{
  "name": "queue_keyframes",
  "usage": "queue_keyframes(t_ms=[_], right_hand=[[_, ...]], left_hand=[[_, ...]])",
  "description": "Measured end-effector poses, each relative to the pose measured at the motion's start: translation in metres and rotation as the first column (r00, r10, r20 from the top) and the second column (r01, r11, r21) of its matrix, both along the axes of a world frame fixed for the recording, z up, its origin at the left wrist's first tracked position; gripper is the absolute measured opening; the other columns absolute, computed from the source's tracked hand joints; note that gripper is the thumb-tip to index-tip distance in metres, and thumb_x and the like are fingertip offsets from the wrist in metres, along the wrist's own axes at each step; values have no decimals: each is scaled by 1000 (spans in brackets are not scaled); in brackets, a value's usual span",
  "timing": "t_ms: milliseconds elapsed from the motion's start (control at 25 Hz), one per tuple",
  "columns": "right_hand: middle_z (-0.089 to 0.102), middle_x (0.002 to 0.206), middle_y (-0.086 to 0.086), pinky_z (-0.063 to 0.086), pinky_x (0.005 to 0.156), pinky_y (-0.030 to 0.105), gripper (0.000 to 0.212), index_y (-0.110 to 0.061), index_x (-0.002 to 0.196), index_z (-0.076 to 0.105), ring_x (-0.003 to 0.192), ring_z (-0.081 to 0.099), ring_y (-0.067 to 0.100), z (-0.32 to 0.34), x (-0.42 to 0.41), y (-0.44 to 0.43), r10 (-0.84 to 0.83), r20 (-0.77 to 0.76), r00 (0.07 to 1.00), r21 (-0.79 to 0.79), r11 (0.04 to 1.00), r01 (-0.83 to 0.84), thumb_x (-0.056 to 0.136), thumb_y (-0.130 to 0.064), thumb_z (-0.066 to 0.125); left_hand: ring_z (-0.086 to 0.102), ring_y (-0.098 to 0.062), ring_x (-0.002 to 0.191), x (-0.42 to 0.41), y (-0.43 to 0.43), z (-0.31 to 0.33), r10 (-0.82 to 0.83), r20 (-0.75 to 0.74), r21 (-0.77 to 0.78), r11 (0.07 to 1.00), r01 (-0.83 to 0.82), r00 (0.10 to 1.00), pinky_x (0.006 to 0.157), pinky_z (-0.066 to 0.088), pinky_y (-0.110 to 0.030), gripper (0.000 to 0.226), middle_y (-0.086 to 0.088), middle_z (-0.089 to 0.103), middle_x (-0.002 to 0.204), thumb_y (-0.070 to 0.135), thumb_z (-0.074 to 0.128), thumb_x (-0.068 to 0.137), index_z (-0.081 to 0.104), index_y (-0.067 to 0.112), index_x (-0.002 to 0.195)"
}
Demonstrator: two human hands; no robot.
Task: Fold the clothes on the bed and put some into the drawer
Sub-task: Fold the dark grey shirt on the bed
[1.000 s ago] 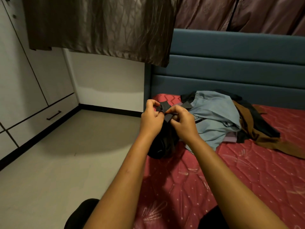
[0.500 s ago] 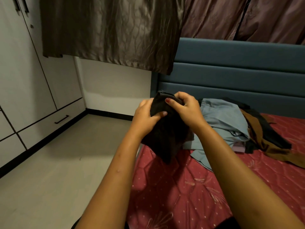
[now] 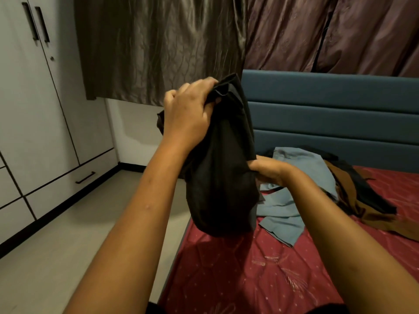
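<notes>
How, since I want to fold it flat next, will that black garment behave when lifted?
Probably floppy: the black garment sags in a limp bundle below the left hand gripping its top. Likely light: it hangs above the bed, with the right hand only holding its side.

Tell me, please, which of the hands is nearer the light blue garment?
Right. The right hand grips the black garment low, just in front of the light blue garment; the left hand holds its top, higher and further left.
</notes>
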State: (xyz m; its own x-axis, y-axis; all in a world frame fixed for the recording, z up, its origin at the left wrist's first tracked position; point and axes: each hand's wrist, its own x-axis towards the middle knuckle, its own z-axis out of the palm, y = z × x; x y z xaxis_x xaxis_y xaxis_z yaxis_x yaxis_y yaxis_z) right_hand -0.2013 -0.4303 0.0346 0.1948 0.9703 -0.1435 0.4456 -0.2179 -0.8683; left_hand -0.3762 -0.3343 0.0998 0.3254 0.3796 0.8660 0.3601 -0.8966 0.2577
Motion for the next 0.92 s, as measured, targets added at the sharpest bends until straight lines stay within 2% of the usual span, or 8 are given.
queue_keyframes(t_ms=[40,120,200,360,600,680,800,920], right_hand=[[60,81,3,46,59,23,8,-20,96,55,66,55,12,-5,-5,0,-13,-33,999,-2,1000,13,98,-17,48],[68,86,0,50,58,21,23,-18,107,58,69,63,10,-17,-9,1,-38,-361,932,99,992,79,95,-35,49],[68,108,-2,55,72,25,42,-21,124,55,93,66,12,-33,-10,2,53,-543,838,230,969,88,89,-43,50],[60,119,-11,50,94,27,67,-29,127,49,112,58,8,-89,-32,12,96,-9,995,142,985,-94,71,-15,83],[64,101,7,52,81,34,31,-13,103,64,93,60,19,-161,-16,36,-125,187,974,-113,983,147,74,-7,74],[63,99,13,53,70,36,21,-16,94,61,87,59,22,-147,19,40,-306,113,945,-55,948,314,80,-3,68],[59,112,20,49,51,29,27,-21,90,56,90,58,31,-84,86,48,-677,-229,700,195,672,714,87,4,46],[53,102,16,37,66,17,38,-8,97,56,89,51,27,9,119,39,-857,-162,490,652,280,704,73,10,34]], left_hand=[[51,-19,115,4,-1,-2,29,15,22,999,-29,999,89,20,-30,33,4,61,121,17,46,94,56,22,126],[52,-20,115,8,3,-6,66,109,-13,998,-65,992,90,22,-30,33,3,61,122,17,43,95,55,21,126],[50,-19,119,2,15,-4,134,227,-118,987,-109,965,93,22,-31,33,3,59,126,19,41,98,54,20,128],[49,-20,121,-2,31,11,270,300,-221,953,-208,915,99,28,-39,31,2,58,127,19,40,99,54,18,127],[49,-17,120,1,48,11,319,394,-297,932,-209,862,95,25,-34,29,5,58,125,23,40,99,54,19,124],[50,-19,120,-8,69,1,392,406,-412,885,-218,826,102,29,-38,29,3,58,125,22,40,99,53,18,124],[57,-12,110,-22,110,-22,288,624,-523,845,115,727,101,43,-36,25,11,60,113,25,47,98,55,26,121],[63,-8,102,-14,128,-40,142,826,-482,680,553,546,92,52,-29,18,13,63,110,23,53,98,56,32,114]])
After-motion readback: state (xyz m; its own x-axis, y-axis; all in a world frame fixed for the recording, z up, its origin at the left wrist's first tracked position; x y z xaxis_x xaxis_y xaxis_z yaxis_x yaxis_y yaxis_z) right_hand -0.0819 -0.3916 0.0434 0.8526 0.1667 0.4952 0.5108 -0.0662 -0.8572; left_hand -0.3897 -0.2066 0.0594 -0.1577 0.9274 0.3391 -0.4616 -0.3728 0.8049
